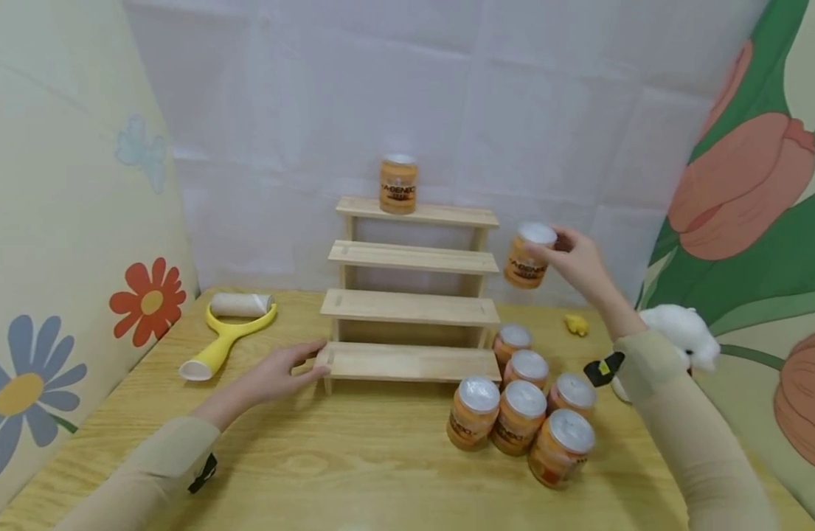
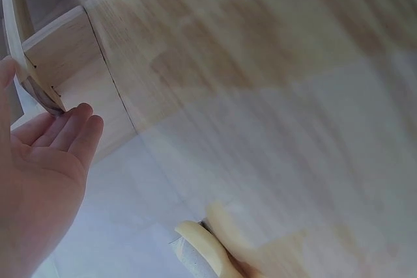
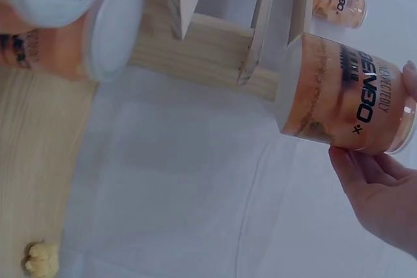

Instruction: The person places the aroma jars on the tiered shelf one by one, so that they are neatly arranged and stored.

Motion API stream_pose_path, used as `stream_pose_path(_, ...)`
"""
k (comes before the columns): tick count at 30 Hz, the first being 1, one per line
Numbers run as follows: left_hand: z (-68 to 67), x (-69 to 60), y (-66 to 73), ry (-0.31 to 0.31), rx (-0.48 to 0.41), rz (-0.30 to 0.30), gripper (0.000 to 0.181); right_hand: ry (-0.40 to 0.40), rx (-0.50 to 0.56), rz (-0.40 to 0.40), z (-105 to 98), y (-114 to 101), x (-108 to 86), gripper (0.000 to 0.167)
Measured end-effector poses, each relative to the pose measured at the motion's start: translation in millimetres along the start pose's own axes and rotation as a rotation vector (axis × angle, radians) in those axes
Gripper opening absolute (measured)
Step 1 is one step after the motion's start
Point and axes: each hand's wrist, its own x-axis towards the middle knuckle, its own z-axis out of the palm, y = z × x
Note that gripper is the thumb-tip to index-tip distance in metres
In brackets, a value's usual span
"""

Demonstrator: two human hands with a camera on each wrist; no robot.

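A stepped wooden rack [image 1: 410,306] stands on the table in the head view. At the left end of its lowest step, my left hand [image 1: 290,369] holds the board between thumb and fingers; the left wrist view shows the fingertips [image 2: 81,112] against the board's end. Raised to the right of the rack, my right hand [image 1: 580,265] grips an orange can [image 1: 528,262] with a pale lid, its thumb and fingers around the upper part. The can is upright and apart from the rack. Another such can [image 1: 398,184] sits on the top step, left of its middle.
Several more orange cans [image 1: 521,413] cluster on the table by the rack's right front corner. A yellow-handled roller [image 1: 228,332] lies to the left. At the right are a small yellow figure [image 1: 576,324] and a white plush toy [image 1: 682,335], partly behind my right sleeve.
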Motion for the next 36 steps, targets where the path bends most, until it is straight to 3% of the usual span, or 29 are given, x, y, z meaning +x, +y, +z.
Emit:
stream_pose_path(6, 0.0, 1.7, 0.0, 0.007, -0.026, 0.013, 0.064, 0.038, 0.058, -0.031, 14, -19, 20.8, 0.071)
stream_pose_path(20, 1.9, -2.9, 3.1, 0.001, -0.046, -0.037, 0.067, 0.086, 0.246, -0.104, 51, -60, 66.6, 0.056)
stream_pose_path(30, 3.5, -2.6, 4.4, 0.0, -0.044, -0.028, 0.067, 0.167, 0.3, -0.089, 76, -65, 92.0, 0.048)
stream_pose_path(36, 4.6, -4.9, 6.3, -0.003, -0.053, -0.018, 0.067, 0.146, 0.316, -0.079, 82, -63, 96.6, 0.045)
